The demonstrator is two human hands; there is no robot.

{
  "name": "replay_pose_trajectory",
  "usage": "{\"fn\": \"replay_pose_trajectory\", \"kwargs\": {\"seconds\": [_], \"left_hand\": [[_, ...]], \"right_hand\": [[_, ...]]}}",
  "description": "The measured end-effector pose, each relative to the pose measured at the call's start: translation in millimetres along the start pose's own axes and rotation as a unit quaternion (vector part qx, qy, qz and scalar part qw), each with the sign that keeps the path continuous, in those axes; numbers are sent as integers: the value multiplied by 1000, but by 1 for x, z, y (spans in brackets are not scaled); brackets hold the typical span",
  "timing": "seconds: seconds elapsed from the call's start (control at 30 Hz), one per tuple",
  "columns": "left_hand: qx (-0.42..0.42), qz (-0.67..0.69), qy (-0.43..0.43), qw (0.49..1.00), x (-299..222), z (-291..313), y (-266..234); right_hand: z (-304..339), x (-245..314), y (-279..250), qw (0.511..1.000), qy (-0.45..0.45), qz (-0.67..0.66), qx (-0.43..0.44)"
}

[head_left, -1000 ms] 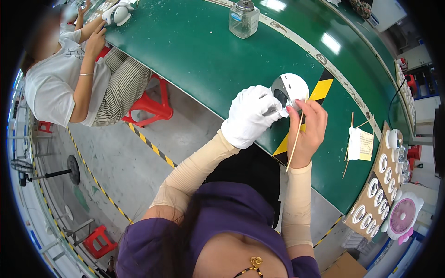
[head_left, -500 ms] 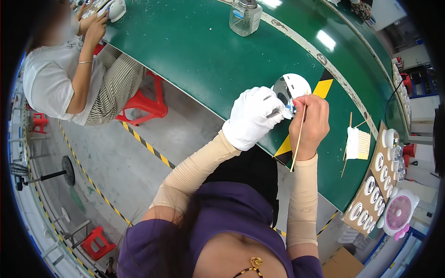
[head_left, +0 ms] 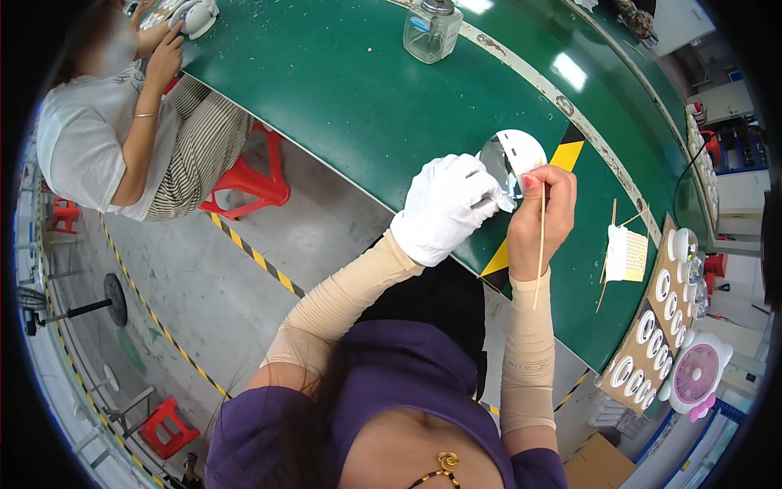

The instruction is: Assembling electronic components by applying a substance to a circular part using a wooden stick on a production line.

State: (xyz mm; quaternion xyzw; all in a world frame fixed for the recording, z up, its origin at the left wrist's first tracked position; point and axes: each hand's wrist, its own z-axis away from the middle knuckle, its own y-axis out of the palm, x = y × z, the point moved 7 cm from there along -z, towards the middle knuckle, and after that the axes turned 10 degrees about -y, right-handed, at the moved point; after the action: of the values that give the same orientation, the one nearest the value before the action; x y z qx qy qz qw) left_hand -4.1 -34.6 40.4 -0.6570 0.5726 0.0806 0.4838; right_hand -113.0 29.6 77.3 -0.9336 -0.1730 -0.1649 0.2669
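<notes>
My left hand (head_left: 448, 208) wears a white glove, its fingers closed at the near edge of a round white housing (head_left: 524, 150) with a clear dome (head_left: 494, 156). A small bluish-white patch shows by the gloved fingertips; I cannot make out what it is. My bare right hand (head_left: 551, 213) pinches a thin wooden stick (head_left: 539, 259), whose long lower end hangs down across my wrist. Its fingertips are right beside the housing. The stick's upper tip is near the dome, but whether it touches cannot be told.
On the green table (head_left: 342, 106) stands a clear jar (head_left: 432, 33). To the right lie a white cloth with a yellowish patterned pad (head_left: 627, 254) and thin sticks. A cardboard sheet (head_left: 631, 349) bears several white rings, beside a pink fan (head_left: 696, 373). A co-worker (head_left: 102, 143) sits at left.
My right hand has drawn back slightly from the dome's edge. The stick has swung from a slant to nearly upright in the picture. My left hand stays in place.
</notes>
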Motion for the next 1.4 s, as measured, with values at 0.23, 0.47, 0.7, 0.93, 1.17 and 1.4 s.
{"fn": "replay_pose_trajectory", "kwargs": {"seconds": [0.23,0.47,0.7,0.93,1.17,1.4], "left_hand": [[3,13,-27,1000,-2,-4,-4],[73,155,-88,981,6,-23,11],[72,164,-90,980,5,-24,11],[49,133,-69,987,6,-21,16],[-28,45,-70,996,10,-4,-13],[59,450,-313,834,52,-2,-27]], "right_hand": [[5,-9,-1,995,70,-73,-12],[-3,-4,1,990,93,-103,14],[-15,-5,9,967,172,-186,34],[-55,-3,-6,975,126,-176,-45],[-3,-38,-50,971,223,-71,-38],[53,-40,-70,954,271,-114,-66]]}}
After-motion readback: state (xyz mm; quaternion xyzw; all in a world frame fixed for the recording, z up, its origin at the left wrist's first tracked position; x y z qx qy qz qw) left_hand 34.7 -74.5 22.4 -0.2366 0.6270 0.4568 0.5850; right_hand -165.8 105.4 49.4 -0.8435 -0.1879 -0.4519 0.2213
